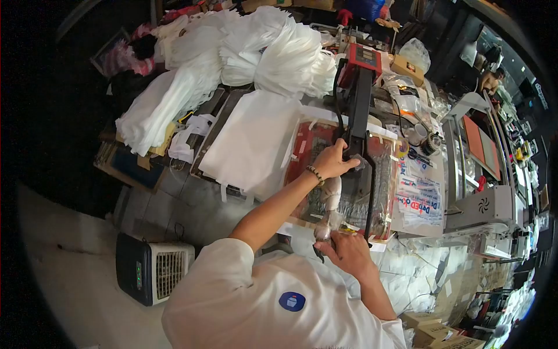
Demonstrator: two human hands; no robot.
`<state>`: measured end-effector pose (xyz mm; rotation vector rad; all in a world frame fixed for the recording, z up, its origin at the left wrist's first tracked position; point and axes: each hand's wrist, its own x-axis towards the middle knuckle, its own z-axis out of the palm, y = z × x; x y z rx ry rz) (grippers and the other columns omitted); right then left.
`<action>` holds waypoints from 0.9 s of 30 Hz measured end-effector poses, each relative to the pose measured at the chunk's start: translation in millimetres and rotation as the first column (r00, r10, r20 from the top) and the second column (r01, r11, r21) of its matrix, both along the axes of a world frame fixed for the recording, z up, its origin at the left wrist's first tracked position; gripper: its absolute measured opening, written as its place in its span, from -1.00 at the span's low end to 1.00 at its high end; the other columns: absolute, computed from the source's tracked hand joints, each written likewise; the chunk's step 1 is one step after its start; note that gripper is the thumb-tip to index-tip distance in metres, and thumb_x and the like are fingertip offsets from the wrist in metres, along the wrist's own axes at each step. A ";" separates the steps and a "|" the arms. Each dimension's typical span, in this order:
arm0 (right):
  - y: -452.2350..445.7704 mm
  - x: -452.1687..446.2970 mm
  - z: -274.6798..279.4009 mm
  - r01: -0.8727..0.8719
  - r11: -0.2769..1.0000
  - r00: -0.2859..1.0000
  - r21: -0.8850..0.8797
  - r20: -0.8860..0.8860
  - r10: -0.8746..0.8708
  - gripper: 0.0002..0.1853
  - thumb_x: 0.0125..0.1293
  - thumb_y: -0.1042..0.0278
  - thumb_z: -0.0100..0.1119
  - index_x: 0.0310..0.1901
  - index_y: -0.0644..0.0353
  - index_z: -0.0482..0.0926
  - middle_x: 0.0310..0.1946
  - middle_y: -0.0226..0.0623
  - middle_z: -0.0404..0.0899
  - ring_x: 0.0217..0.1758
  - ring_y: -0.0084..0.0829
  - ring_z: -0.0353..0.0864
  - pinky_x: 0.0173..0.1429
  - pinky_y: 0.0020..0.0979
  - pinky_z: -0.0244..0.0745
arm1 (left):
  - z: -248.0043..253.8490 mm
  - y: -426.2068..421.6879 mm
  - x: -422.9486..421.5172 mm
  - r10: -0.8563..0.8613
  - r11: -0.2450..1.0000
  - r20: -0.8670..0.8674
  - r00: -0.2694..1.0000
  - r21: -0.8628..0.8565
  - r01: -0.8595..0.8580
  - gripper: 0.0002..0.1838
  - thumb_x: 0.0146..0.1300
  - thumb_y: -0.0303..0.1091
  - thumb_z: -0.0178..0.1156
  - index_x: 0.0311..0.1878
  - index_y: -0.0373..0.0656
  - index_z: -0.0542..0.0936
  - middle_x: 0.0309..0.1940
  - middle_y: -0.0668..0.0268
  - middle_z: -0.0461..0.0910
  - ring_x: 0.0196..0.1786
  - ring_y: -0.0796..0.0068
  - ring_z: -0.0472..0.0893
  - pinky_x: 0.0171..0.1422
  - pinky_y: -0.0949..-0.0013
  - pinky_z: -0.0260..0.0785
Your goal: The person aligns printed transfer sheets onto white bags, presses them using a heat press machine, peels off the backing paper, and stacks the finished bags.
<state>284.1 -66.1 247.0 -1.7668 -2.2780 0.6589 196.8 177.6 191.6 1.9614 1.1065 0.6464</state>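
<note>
A heat press [360,110] with a red control box stands in front of me, its black arm reaching toward me. My left hand [332,161] lies on the middle of the press head, with thumb and forefinger spread apart and a beaded bracelet at the wrist. Below it runs a lever handle [331,195] wrapped in pale tape or plastic. My right hand [350,251] is at the front end of the press, curled over its black front handle beside the lever's wrapped tip. Part of that grip is hidden. Under the press head is a red-edged, clear-covered surface [302,139].
A stack of white fabric sheets [250,139] lies left of the press, with bundled white bags [273,52] behind. Printed sheets [418,198] and a tape roll [402,148] sit at right, near a grey machine [482,203]. An air cooler [154,270] stands on the floor.
</note>
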 end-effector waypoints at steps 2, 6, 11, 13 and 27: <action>-1.5 -1.2 2.0 0.013 1.000 1.000 0.017 -0.020 -0.013 -0.33 0.38 -0.33 0.01 -0.39 0.29 0.57 -0.53 0.02 0.61 -0.40 0.06 0.66 -0.33 -0.03 0.50 | -2.4 2.1 2.1 0.016 0.999 -0.052 0.999 0.045 -0.014 -0.21 0.16 0.15 0.39 0.15 -0.35 0.37 -0.01 -0.15 0.60 -0.07 0.10 0.72 0.03 0.11 0.54; -2.4 -1.0 2.9 0.021 0.999 1.000 -0.024 -0.018 -0.022 -0.35 0.39 -0.32 0.02 -0.36 0.29 0.54 -0.55 0.00 0.59 -0.39 0.07 0.65 -0.31 -0.04 0.48 | -6.8 4.3 2.4 0.001 0.999 -0.042 0.999 0.053 0.001 -0.22 0.16 0.15 0.39 0.15 -0.34 0.36 -0.02 -0.13 0.61 -0.09 0.09 0.72 0.04 0.13 0.54; -0.4 0.5 3.7 0.006 1.000 0.999 -0.024 -0.032 -0.007 -0.34 0.39 -0.33 0.00 -0.34 0.28 0.55 -0.54 0.03 0.60 -0.39 0.05 0.66 -0.30 -0.04 0.49 | 10.9 -5.7 -1.8 0.041 0.975 -0.122 0.992 0.221 -0.013 -0.28 0.17 0.12 0.36 0.11 -0.29 0.35 0.04 -0.20 0.54 0.04 -0.20 0.61 0.13 0.00 0.50; -0.2 0.6 5.9 0.007 0.999 0.999 -0.039 -0.032 -0.009 -0.34 0.40 -0.34 -0.01 -0.33 0.27 0.56 -0.54 0.03 0.61 -0.40 0.04 0.66 -0.31 -0.04 0.49 | 12.3 -4.6 -1.7 0.030 0.981 -0.114 0.993 0.193 -0.007 -0.28 0.16 0.12 0.37 0.10 -0.31 0.37 0.05 -0.16 0.53 0.09 -0.10 0.59 0.16 0.04 0.48; -2.3 2.5 -1.5 -0.006 0.994 0.998 0.113 -0.063 0.013 -0.33 0.40 -0.36 -0.04 -0.37 0.24 0.56 -0.65 -0.08 0.58 -0.54 -0.01 0.63 -0.46 -0.09 0.45 | 4.2 0.6 0.0 0.002 0.974 -0.156 0.988 0.222 0.033 -0.30 0.17 0.12 0.36 0.12 -0.19 0.32 0.05 -0.11 0.43 0.01 -0.16 0.60 0.10 -0.01 0.51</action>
